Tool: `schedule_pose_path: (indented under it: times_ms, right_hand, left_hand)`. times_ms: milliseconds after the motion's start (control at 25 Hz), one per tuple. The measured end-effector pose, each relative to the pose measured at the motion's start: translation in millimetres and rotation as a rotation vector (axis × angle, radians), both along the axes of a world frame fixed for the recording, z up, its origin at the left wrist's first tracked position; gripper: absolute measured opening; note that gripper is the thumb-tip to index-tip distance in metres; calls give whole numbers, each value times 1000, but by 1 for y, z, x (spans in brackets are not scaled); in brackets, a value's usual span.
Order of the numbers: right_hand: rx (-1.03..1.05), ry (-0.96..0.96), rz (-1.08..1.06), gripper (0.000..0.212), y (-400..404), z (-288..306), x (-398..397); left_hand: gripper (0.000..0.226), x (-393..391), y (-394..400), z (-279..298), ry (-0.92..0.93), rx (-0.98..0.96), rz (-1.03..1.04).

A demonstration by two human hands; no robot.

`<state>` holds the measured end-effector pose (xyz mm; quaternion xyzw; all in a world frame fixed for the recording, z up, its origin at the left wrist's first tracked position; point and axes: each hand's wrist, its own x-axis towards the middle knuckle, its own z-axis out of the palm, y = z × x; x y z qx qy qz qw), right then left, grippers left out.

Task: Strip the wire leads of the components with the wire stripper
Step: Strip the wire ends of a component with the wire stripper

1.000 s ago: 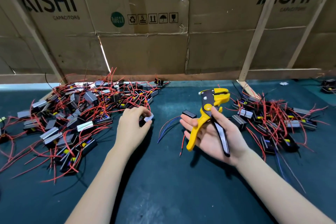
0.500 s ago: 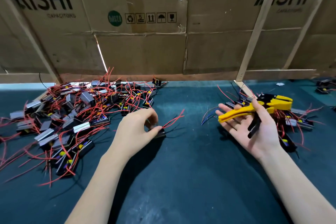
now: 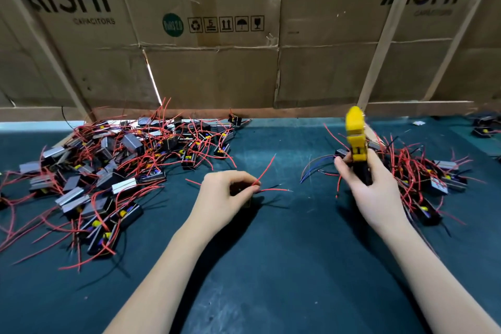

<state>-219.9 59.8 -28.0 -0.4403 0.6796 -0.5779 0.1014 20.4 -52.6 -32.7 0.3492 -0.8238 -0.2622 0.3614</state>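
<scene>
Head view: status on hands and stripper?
Left hand pinches a small black component with red wire leads. Right hand grips the yellow-and-black wire stripper, head up. Stripper not yet on a lead. Nothing between them.

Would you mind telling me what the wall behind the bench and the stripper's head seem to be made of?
The wall looks like matte brown corrugated cardboard: creased flaps, printed shipping symbols. The wire stripper head appears to be glossy yellow moulded plastic, though blur leaves that uncertain.

Matt cardboard wall (image 3: 211, 76), yellow plastic stripper (image 3: 355, 133)
</scene>
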Motion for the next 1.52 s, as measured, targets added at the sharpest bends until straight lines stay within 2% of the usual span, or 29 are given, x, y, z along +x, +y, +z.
schedule_pose_path:
  times_ms: [80, 240, 360, 440, 560, 680, 720, 800, 840, 880, 1000, 1080, 1160, 1280, 1520]
  right_hand:
    - [138, 296, -186, 37, 2, -2, -3]
    - [323, 620, -331, 51, -1, -5, -3]
    - [344, 738, -323, 55, -1, -10, -3]
    - [341, 763, -307, 54, -1, -13, -2]
    - [339, 764, -314, 53, -3, -16, -3]
    - [343, 750, -330, 54, -5, -15, -6]
    - [346, 750, -333, 54, -5, -16, -7]
    - [341, 751, -331, 53, -4, -16, -7]
    - [341, 751, -328, 52, -4, -17, -6]
    - [350, 751, -325, 52, -3, -18, -7]
    - [344, 753, -311, 50, -4, -18, -5]
    - [347, 747, -308, 50, -5, -18, -5]
    - [365, 744, -313, 50, -4, -18, -6]
    - [390, 745, -332, 53, -4, -17, -8]
    - [446, 735, -363, 56, -5, -16, -11]
  left_hand:
    - [5, 0, 2, 2, 0, 52, -30]
    - [12, 2, 0, 3, -19, 32, -36]
    - [24, 1, -2, 3, 218, 191, 154]
    - [27, 5, -6, 1, 267, 197, 347]
    - [46, 17, -11, 0, -68, 11, 596]
    - [82, 22, -14, 2, -274, -179, 633]
    - [80, 20, -13, 3, -297, -274, 573]
    - [51, 15, -11, 2, -348, -384, 345]
    - [30, 11, -7, 2, -385, -340, 248]
    - [20, 8, -3, 2, -417, -266, 196]
    - [34, 7, -2, -2, -439, -159, 212]
    - [35, 7, -3, -2, -379, -138, 174]
    - [32, 4, 0, -1, -291, -107, 53]
    - [25, -3, 10, 2, -311, -207, -104]
    - [11, -6, 21, 12, -362, -226, -81]
